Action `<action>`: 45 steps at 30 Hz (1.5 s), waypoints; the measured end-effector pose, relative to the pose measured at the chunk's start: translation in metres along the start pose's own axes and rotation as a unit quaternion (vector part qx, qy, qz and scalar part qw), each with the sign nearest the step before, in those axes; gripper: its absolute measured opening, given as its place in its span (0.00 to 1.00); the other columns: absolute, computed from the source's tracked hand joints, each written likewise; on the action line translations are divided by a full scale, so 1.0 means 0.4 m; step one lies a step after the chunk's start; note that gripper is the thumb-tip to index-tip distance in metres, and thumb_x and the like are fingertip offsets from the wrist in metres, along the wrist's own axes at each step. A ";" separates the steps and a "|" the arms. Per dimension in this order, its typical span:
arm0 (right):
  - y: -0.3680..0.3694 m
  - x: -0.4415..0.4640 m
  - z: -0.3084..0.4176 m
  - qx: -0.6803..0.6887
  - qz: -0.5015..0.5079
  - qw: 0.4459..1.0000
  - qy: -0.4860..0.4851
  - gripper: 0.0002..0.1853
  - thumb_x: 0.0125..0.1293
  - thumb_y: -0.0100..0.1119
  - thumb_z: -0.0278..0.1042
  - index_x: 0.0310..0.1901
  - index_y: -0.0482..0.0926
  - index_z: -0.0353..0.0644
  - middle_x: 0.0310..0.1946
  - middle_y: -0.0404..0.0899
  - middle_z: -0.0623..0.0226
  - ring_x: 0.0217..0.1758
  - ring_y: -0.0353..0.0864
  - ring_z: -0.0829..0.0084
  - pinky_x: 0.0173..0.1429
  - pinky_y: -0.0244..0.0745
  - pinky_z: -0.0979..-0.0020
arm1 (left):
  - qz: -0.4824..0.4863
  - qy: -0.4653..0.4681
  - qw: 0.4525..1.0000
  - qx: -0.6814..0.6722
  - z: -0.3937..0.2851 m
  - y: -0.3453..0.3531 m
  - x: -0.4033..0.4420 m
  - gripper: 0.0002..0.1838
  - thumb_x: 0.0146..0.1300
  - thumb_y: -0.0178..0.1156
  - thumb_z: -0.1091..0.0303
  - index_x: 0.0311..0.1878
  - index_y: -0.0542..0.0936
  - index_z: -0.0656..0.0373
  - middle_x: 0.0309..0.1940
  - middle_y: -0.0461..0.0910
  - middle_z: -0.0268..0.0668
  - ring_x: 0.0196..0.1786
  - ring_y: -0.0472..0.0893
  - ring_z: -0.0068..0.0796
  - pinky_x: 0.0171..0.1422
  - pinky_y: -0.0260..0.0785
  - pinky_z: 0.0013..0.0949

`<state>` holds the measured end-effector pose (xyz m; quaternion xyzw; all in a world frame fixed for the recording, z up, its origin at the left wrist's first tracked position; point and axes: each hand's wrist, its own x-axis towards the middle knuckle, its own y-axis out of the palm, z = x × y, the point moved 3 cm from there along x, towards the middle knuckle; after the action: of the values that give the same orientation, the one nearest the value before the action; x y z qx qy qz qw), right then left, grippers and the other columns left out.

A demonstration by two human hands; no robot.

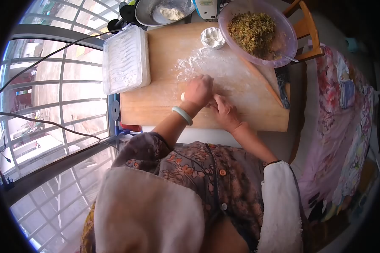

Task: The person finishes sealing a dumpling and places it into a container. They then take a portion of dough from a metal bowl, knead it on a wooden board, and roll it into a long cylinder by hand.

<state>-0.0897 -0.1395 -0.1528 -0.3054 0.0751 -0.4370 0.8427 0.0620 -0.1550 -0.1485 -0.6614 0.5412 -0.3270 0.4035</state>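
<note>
Beige cloth (147,206) fills lower centre. Wooden board (143,109) lies bare toward its lower-left edge; mid-frame, left hand (199,90) grips pale dough (183,96), right hand (225,112), grip hidden.

left hand (199,89), beside what may be dough (183,96), and right hand (226,112) lie close over a floury board (166,48).

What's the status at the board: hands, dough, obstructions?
Left hand curled, pale dough showing beside it. Right hand close by, grip unclear. Wooden stick off right, clear of both hands.
</note>
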 end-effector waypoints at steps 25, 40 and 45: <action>0.000 0.170 -0.131 0.056 0.140 0.943 0.297 0.15 0.65 0.65 0.37 0.46 0.75 0.37 0.43 0.85 0.48 0.48 0.83 0.43 0.53 0.78 0.50 | -0.009 0.013 1.000 -0.025 -0.001 -0.003 0.114 0.13 0.67 0.55 0.60 0.35 0.82 0.57 0.32 0.85 0.45 0.40 0.82 0.48 0.54 0.69 0.45; 0.003 -0.021 -0.006 0.079 0.079 0.973 0.202 0.15 0.63 0.64 0.30 0.49 0.70 0.43 0.33 0.81 0.56 0.38 0.83 0.54 0.45 0.77 0.56 | -0.050 0.009 0.999 0.011 -0.010 -0.003 -0.092 0.09 0.63 0.58 0.64 0.45 0.82 0.51 0.42 0.83 0.38 0.49 0.80 0.44 0.56 0.66 0.44; 0.004 -0.006 -0.021 -0.004 0.126 0.979 0.159 0.15 0.61 0.65 0.28 0.45 0.69 0.43 0.34 0.81 0.56 0.39 0.83 0.52 0.44 0.77 0.54 | -0.091 0.025 0.995 -0.012 -0.001 0.041 -0.156 0.11 0.57 0.61 0.65 0.45 0.81 0.49 0.42 0.82 0.35 0.51 0.78 0.41 0.61 0.61 0.43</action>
<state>-0.0931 -0.1406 -0.1607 -0.2230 0.2478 -0.3702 0.8671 0.0416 -0.0956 -0.1627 -0.7045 0.4923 -0.3725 0.3501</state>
